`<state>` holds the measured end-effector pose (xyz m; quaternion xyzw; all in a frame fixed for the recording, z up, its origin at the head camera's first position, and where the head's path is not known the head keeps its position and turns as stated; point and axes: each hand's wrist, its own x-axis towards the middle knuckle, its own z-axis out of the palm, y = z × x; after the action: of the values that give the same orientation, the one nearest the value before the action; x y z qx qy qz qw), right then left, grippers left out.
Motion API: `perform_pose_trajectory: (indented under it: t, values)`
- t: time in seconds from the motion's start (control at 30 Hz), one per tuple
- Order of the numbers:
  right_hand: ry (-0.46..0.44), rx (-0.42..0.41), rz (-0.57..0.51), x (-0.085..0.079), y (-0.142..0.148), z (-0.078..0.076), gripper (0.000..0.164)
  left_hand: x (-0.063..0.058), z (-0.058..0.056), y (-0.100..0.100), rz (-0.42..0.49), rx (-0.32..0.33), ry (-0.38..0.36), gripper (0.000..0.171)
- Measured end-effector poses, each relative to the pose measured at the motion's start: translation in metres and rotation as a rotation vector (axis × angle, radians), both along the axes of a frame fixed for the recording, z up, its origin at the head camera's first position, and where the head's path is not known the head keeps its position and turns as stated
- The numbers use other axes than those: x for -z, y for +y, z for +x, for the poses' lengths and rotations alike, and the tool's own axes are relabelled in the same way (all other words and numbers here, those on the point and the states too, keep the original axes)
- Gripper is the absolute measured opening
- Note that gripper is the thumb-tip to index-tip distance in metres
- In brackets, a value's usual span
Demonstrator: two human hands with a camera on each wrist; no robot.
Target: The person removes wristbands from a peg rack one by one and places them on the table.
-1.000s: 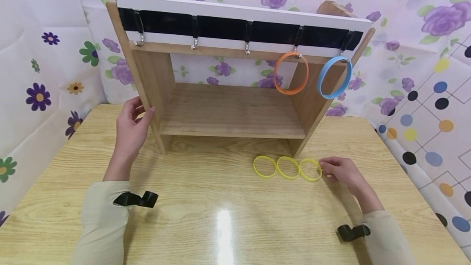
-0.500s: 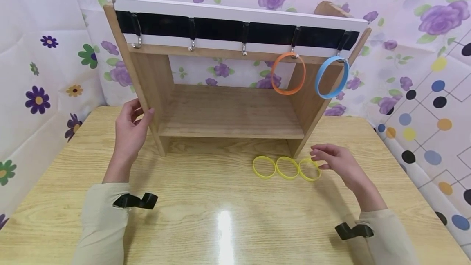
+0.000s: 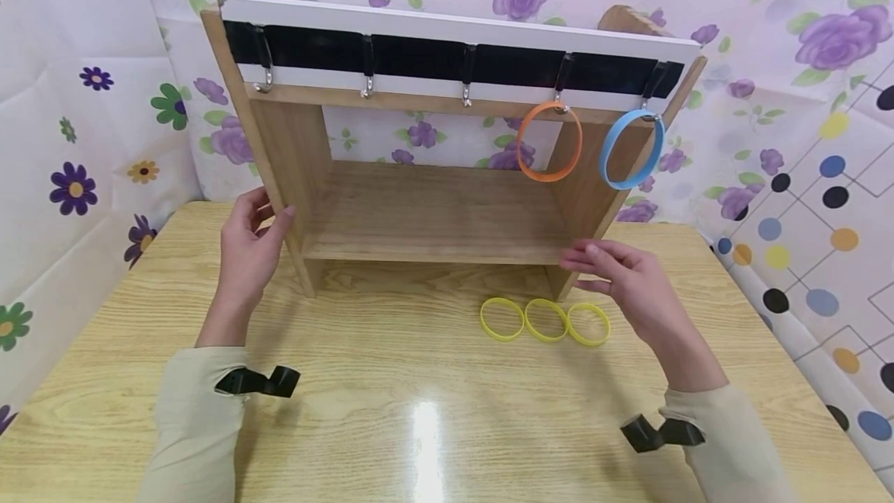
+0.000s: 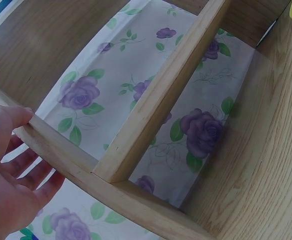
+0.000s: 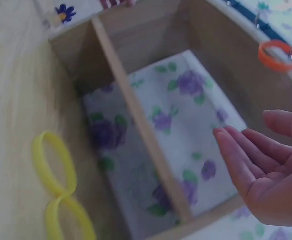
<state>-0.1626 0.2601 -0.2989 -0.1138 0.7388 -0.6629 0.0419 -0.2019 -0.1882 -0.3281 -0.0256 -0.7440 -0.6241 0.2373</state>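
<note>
My left hand (image 3: 254,251) grips the left side panel of a wooden shelf rack (image 3: 440,212), thumb on the front edge and fingers on the outer side. In the left wrist view the same hand (image 4: 15,170) shows thumb and fingers on opposite sides of the board (image 4: 75,160). The right hand (image 3: 628,278), fingers extended and holding nothing, is before the rack's lower right front. In the right wrist view this hand (image 5: 266,170) has an empty palm. Three yellow rings (image 3: 502,300) lie in a touching row on the table, below and left of the right hand.
A white rail with a black band (image 3: 419,57) and several metal hooks (image 3: 466,91) crosses the rack's top. An orange ring (image 3: 520,146) and a blue ring (image 3: 606,154) hang from its two right hooks. Flowered cloth (image 3: 740,14) stands behind the wooden table (image 3: 335,410).
The right hand has left the rightmost yellow ring, rising and moving left toward the rack's right side panel. My left hand keeps its place; the rings lie as before.
</note>
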Motion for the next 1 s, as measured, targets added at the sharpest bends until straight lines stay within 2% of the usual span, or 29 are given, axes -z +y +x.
perform_pose_trajectory:
  t: [0.13, 0.33, 0.43, 0.6, 0.7, 1.0]
  values:
    - [0.066, -0.008, -0.099, -0.018, -0.015, -0.001, 0.039, 0.0, 0.001, -0.001, -0.007, -0.001, 0.002, 0.042]
    - [0.132, 0.031, -0.093, -0.037, -0.038, -0.007, 0.051, -0.001, 0.002, -0.001, -0.006, -0.002, -0.004, 0.042]
    - [0.124, 0.03, -0.148, -0.043, -0.047, -0.011, 0.052, -0.001, 0.001, 0.0, 0.007, 0.0, -0.004, 0.042]
    - [0.068, 0.01, -0.349, -0.05, -0.058, -0.017, 0.052, 0.0, 0.001, 0.001, -0.001, 0.005, -0.001, 0.042]
    - [0.062, 0.006, -0.419, -0.052, -0.063, -0.018, 0.05, 0.0, 0.002, 0.002, -0.011, 0.009, -0.002, 0.042]
    - [0.157, 0.012, -0.403, -0.054, -0.074, -0.02, 0.034, 0.0, 0.001, 0.0, -0.002, 0.005, 0.011, 0.042]
